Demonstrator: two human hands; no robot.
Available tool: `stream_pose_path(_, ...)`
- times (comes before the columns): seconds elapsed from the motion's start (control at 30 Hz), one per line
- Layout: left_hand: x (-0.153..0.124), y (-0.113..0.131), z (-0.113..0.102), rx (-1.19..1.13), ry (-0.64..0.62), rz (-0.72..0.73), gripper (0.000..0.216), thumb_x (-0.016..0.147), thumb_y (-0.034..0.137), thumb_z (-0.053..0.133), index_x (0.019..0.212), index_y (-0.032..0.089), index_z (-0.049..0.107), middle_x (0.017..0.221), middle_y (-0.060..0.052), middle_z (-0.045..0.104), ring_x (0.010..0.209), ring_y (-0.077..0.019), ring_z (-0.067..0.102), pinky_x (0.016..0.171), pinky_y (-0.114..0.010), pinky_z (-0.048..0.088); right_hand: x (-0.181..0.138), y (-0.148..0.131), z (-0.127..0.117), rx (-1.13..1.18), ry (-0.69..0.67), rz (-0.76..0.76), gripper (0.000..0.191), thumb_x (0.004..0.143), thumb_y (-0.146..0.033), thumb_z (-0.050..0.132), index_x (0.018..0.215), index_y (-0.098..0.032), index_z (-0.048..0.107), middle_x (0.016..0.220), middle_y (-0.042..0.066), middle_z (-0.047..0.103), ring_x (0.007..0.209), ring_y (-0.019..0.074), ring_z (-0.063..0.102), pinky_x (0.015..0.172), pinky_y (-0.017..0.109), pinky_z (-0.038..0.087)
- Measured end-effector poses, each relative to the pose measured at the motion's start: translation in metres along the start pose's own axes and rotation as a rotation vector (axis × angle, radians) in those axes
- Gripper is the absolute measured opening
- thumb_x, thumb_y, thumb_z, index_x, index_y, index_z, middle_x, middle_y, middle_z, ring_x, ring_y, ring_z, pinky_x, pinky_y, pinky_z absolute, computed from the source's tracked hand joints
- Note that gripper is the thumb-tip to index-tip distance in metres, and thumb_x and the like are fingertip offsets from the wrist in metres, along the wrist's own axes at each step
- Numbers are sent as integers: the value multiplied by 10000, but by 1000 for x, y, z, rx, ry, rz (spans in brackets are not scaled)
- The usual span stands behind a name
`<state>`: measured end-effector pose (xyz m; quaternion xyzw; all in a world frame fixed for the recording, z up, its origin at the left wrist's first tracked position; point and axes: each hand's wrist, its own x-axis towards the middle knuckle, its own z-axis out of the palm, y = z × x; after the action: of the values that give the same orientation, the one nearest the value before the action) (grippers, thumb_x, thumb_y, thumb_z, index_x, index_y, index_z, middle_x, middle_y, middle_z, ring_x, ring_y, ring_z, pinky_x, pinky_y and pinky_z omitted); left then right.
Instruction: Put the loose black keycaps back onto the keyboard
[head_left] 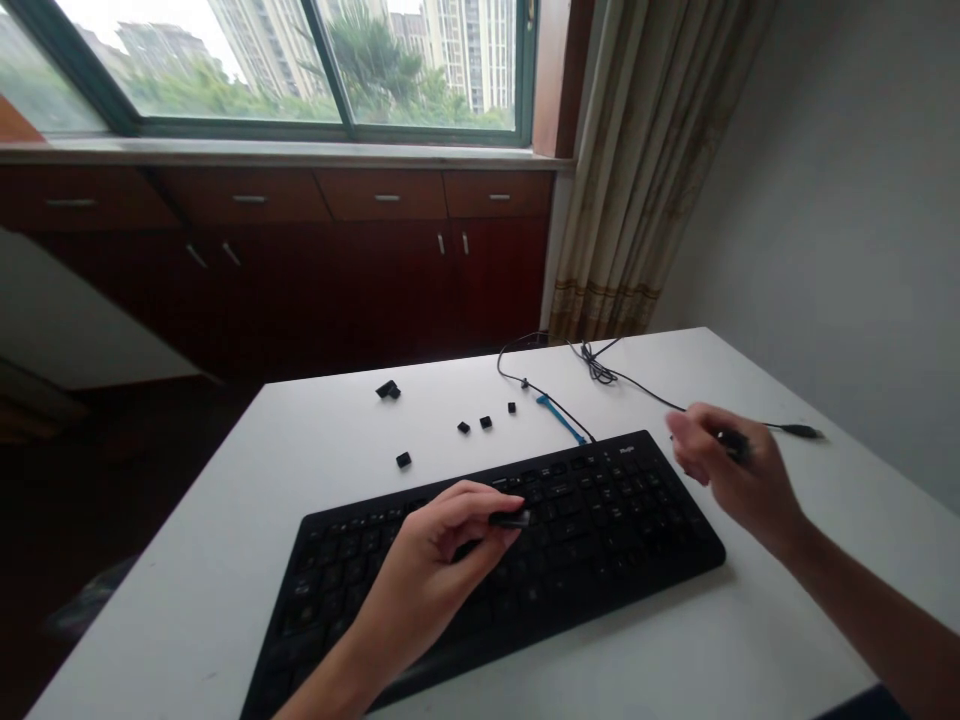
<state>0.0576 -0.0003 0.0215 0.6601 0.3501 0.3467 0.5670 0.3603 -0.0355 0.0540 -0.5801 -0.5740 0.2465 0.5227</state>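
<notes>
I have only the head view to work from, and the keyboard (pixel 559 560) is my landmark in it. It lies at a slant on the white table (pixel 187 560), its right end farther from me than its left.

Above the middle of the keyboard I see my left hand (pixel 439 550), thumb and fingers pinched on a small black piece (pixel 510 519); the hand and forearm cover part of the keys below. My right hand (pixel 739 475) is raised beside the keyboard's right end, its fingers curled around a dark object (pixel 733 443). Blur keeps me from telling what that object is.

Past the far edge of the keyboard some loose keys lie on the table: one (pixel 403 460) just beyond that edge, three (pixel 486 422) in a slanting row somewhat farther off, and a small black cluster (pixel 388 390) farther away still. Right of that row, a slim blue tool (pixel 561 420) points toward the keyboard, its near end close to the far edge. A black cord (pixel 555 403) leads away from that same edge, near the blue tool. Farther beyond is a bundled coil of cable (pixel 598 368), and a plug (pixel 801 431) lies out to the right of the keyboard, past my right hand.
</notes>
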Motion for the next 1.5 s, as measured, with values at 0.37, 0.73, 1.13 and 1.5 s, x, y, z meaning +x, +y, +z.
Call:
stream_pose_path(0.37,-2,-1,6,-80,20,5,280,875,201,692,1154,211,722,1143,-89,626,943,-176,685,842,-276,591,-17,-15,74,-204,-479,-301,252,885,-342,697,1106,-223,676,1026,52,725,884,184,694,806,307,551)
stream_pose_path(0.73,-3,-2,3,-69,48,-29,272,845,244,746,1100,169,691,1047,-77,750,943,-204,728,896,-345,610,-17,-11,76,-136,-500,-393,321,911,-256,663,1230,-241,632,1059,63,712,906,180,699,784,295,580)
stream_pose_path(1.13,-6,-4,10,234,17,145,219,902,189,651,1121,194,663,1072,-67,711,916,-168,695,835,-303,603,3,-9,22,-299,-467,-441,263,900,-244,679,1162,-246,692,1091,60,722,933,188,696,828,303,591)
stream_pose_path(1.5,-7,-11,12,570,-152,378,255,936,122,551,1142,232,654,1150,-89,668,1044,-196,642,907,-328,553,-49,34,-54,-402,-482,-360,290,865,-154,690,1133,-263,714,1097,65,746,978,227,726,855,324,617)
